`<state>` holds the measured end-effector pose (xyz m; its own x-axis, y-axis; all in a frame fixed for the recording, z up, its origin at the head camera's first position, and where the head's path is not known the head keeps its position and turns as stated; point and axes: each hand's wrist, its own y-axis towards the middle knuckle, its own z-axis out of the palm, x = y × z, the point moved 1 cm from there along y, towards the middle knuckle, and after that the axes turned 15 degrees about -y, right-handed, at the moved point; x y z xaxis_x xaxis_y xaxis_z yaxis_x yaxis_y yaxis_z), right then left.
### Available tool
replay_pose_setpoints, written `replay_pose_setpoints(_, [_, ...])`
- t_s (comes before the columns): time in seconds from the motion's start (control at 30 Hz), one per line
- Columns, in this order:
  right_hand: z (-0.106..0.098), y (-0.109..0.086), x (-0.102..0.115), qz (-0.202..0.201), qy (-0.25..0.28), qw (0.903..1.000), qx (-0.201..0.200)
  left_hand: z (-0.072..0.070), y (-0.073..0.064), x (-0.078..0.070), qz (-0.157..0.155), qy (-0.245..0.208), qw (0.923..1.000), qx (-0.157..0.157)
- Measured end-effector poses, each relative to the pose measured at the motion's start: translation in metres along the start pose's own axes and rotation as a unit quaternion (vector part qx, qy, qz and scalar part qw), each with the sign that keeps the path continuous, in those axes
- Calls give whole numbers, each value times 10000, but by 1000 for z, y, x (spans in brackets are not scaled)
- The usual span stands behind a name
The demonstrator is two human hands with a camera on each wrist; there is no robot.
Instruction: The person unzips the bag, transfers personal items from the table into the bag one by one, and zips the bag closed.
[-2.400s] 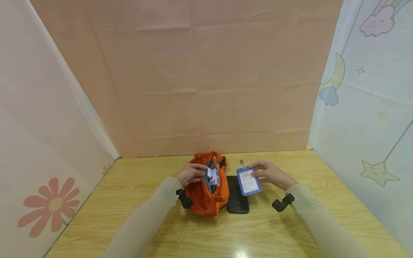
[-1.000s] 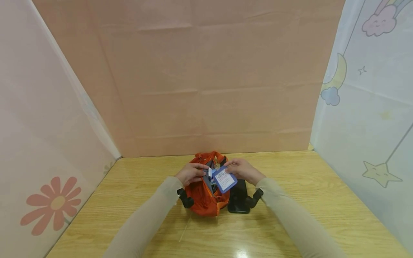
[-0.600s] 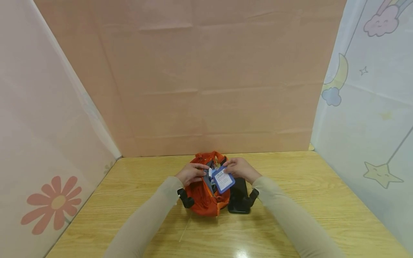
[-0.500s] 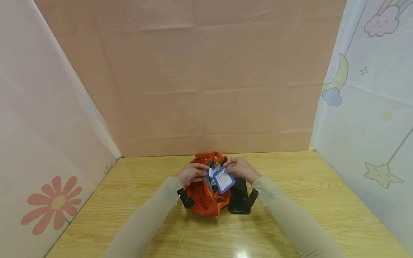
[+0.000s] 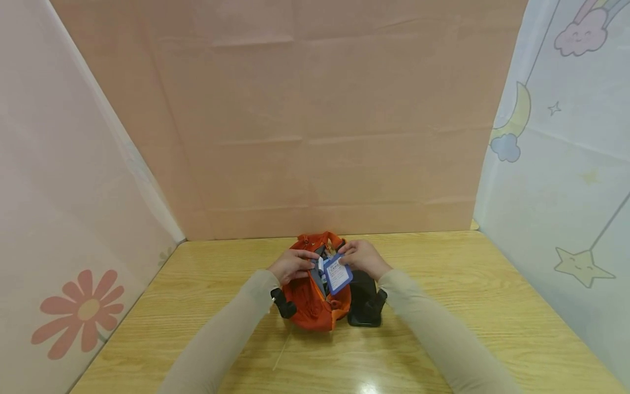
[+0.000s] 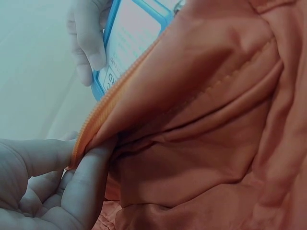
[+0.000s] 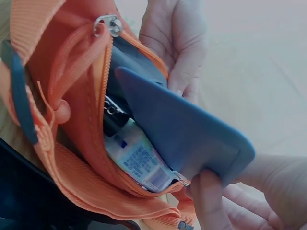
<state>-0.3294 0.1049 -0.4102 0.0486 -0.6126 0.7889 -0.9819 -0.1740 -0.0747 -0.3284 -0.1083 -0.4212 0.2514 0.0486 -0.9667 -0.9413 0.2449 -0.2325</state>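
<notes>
- Currently, the badge (image 5: 338,275) sits over the mouth of the bag (image 5: 310,313), between 2 and 3 o'clock from its centre.
- Hands apart: right hand (image 5: 363,258) pinches the badge's 1 o'clock corner; left hand (image 5: 290,266) pinches the zip edge (image 6: 104,106) at 10 o'clock.
- Handling (judged): badge light, stiff, possibly slippery; grip by an edge. Bag soft; hold its rim.
- Count: one badge, one bag, one phone (image 5: 364,318) on the worktop (image 5: 197,284) at 4 o'clock, one packet (image 7: 144,163) inside; other contents partly hidden, uncounted.

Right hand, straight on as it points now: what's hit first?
Probably the open orange bag, with the blue card holder in the right hand leading; height above the bag is unclear.
</notes>
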Motion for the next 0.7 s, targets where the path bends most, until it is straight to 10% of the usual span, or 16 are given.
replay_pose_setpoints(0.37, [7, 2, -5, -82, 85, 9998, 189, 0, 1, -1, -20, 53, 10000, -5])
replay_pose_setpoints(0.5, [0, -1, -11, -356, 382, 9933, 1034, -1, 1, -1, -45, 29, 10000, -34])
replay_pose_setpoints(0.7, [-15, -13, -16, -749, 1119, 9552, 2637, -2, 3, 1, -38, 6, 10000, -21])
